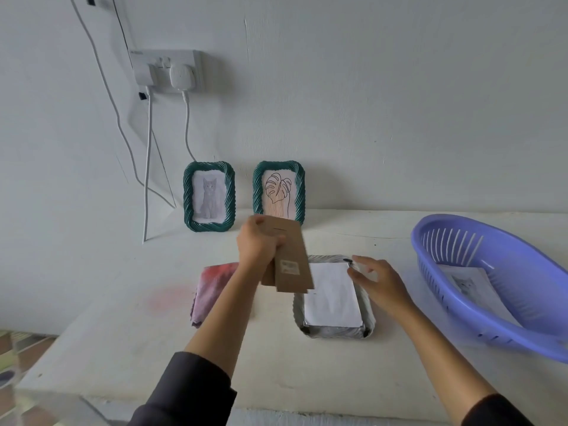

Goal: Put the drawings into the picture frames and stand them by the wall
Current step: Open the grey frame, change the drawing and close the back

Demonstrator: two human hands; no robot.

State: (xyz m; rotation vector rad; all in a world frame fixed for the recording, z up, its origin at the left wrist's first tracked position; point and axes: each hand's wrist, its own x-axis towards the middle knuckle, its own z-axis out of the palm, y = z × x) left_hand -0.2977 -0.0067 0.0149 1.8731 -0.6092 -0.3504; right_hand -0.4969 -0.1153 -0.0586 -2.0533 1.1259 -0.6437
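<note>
Two green rope-edged picture frames stand against the wall: one with a cat drawing point(209, 196), one with a leaf drawing point(279, 192). A third, pale frame point(370, 321) lies face down on the table with a white sheet point(332, 298) in its back. My left hand point(256, 244) grips a brown cardboard backing board point(290, 259) and holds it above the frame's left side. My right hand point(376, 282) hovers with relaxed fingers over the frame's upper right corner, near a small black clip point(347, 260).
A purple plastic basket point(491, 290) at the right holds another cat drawing point(470, 285). A pink and red cloth point(212, 290) lies left of the face-down frame. White cables point(149, 167) hang from a wall socket point(167, 70) to the table's back left.
</note>
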